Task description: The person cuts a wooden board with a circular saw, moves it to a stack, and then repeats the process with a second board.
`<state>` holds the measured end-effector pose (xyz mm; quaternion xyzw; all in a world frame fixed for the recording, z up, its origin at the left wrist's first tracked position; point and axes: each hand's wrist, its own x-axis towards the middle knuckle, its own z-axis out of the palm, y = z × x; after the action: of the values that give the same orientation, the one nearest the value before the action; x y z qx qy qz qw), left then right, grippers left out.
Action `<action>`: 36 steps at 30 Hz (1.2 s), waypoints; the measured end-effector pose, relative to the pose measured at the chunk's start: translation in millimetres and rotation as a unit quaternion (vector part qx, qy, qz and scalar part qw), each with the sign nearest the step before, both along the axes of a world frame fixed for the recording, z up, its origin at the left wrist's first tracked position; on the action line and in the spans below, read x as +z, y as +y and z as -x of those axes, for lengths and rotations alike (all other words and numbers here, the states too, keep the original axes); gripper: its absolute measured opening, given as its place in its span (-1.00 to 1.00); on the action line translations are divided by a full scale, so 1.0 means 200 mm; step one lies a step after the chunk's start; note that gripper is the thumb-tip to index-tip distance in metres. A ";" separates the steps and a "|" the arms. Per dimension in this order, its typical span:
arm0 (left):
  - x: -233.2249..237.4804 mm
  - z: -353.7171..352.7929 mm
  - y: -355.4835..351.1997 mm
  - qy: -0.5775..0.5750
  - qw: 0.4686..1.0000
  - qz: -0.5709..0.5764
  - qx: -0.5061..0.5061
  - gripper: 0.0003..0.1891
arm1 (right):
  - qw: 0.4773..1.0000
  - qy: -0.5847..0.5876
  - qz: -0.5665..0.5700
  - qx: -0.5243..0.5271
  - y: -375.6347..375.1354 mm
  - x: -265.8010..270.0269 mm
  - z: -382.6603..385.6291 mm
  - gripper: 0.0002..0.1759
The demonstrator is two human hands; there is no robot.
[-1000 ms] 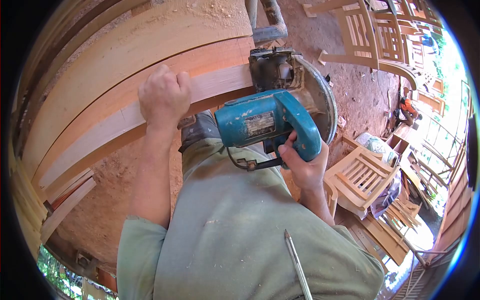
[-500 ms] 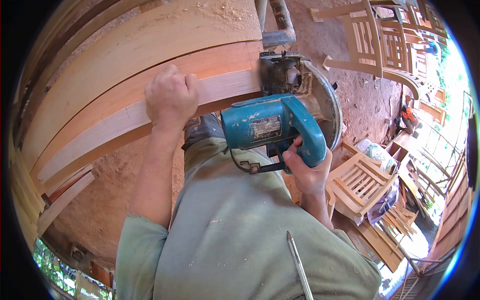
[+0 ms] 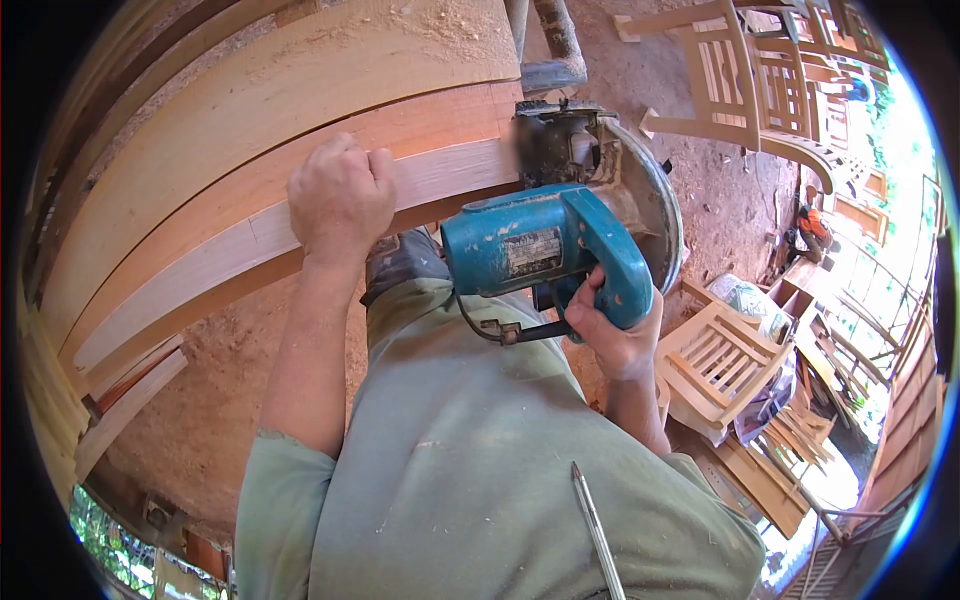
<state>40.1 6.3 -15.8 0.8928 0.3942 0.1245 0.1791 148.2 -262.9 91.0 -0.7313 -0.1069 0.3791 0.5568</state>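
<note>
My right hand (image 3: 612,335) is wrapped round the rear handle of a teal circular saw (image 3: 535,245), its surface worn and dusty. The saw sits at the right end of a pale wooden board (image 3: 455,165), and its round guard (image 3: 650,190) faces right. Where the blade meets the wood is hidden from me. Over the same board, left of the saw, my left hand (image 3: 343,195) is closed in a fist with the knuckles up; its fingertips are out of sight. A short pencil line crosses the board left of this hand.
Wider planks (image 3: 270,110) with sawdust lie beyond the board. A metal pipe leg (image 3: 555,72) stands behind the saw. Wooden chairs (image 3: 725,75) and a slatted chair piece (image 3: 722,365) are at the right, near offcuts (image 3: 800,440). A pen-like metal rod (image 3: 597,530) hangs before my shirt.
The view has shifted very slightly. Both hands and the saw keep the same places on the board.
</note>
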 end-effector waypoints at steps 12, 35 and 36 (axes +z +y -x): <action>-0.01 0.01 0.00 0.001 1.000 0.000 -0.007 -0.71 | 1.000 -0.019 -0.005 0.005 0.02 0.00 0.00 -0.62; 0.00 0.02 -0.02 -0.002 1.000 0.006 -0.007 -0.70 | 1.000 -0.011 -0.019 0.015 0.03 0.00 -0.01 -0.61; 0.00 0.02 -0.02 -0.001 1.000 0.006 -0.007 -0.70 | 1.000 -0.012 -0.017 0.017 0.02 0.00 -0.02 -0.61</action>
<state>35.6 2.7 -15.6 0.8942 0.3887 0.1221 0.1856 151.4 -258.3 90.8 -0.7245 -0.1321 0.3776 0.5614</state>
